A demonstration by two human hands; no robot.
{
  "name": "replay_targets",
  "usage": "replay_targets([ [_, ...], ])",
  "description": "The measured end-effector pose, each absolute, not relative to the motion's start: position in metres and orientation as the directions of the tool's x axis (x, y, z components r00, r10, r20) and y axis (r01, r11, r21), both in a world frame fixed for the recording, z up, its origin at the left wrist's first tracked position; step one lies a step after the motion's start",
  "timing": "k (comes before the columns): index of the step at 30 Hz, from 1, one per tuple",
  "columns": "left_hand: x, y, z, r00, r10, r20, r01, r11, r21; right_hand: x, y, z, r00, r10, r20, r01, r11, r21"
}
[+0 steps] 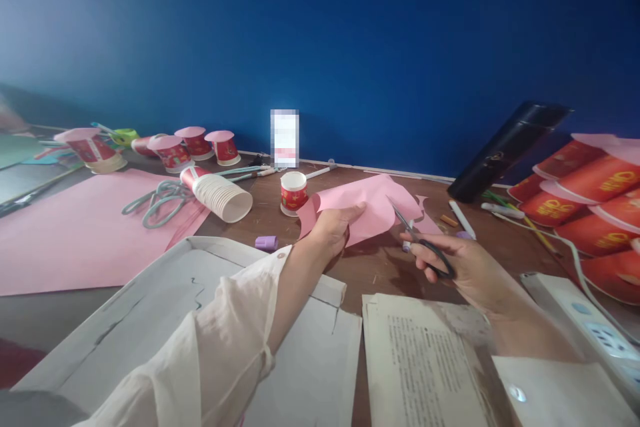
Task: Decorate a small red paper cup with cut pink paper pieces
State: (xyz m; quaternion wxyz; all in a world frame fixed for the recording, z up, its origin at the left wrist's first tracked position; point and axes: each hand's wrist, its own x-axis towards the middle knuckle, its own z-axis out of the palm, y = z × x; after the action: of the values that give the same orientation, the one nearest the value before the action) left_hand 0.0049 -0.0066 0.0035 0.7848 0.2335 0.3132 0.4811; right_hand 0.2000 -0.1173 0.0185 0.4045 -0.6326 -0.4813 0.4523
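My left hand [334, 227] grips a piece of pink paper [370, 207] by its near edge, lifting it just above the brown table. My right hand [460, 267] is closed around the black handles of a pair of scissors [420, 240], whose blades point into the right side of the pink paper. A small red paper cup [293, 192] stands upright just left of the paper. A purple eraser-like block [267, 243] lies near my left wrist.
A lying stack of paper cups [217, 193], large pink sheet [75, 227] with teal cord, upturned red cups [173, 152] at the back left. Red cups [585, 193] and a black cylinder [505, 150] on the right. Power strip [585, 327], printed pages [425, 360], white folder [165, 313] near me.
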Motion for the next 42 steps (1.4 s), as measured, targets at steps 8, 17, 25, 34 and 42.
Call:
replay_targets([
  [8,0.005,-0.005,0.002,0.339,0.898,-0.28,-0.574,0.434,0.695,0.202,-0.117,0.015,0.128,0.973,-0.195,0.195,-0.217,-0.956],
  [17,0.006,-0.004,0.0,0.34,0.903,-0.264,-0.589,0.423,0.688,0.2,-0.118,0.019,0.186,0.947,-0.263,0.178,-0.295,-0.939],
  [25,0.005,-0.004,0.001,0.327,0.903,-0.278,-0.572,0.424,0.702,0.198,-0.119,0.022,0.213,0.939,-0.27,0.181,-0.31,-0.933],
  [34,0.002,-0.005,0.005,0.32,0.902,-0.29,-0.551,0.426,0.717,0.208,-0.119,0.018,0.172,0.945,-0.278,0.209,-0.311,-0.927],
  [42,0.0,-0.005,0.006,0.349,0.9,-0.262,-0.515,0.417,0.749,0.202,-0.123,0.029,0.154,0.94,-0.306,0.165,-0.33,-0.929],
])
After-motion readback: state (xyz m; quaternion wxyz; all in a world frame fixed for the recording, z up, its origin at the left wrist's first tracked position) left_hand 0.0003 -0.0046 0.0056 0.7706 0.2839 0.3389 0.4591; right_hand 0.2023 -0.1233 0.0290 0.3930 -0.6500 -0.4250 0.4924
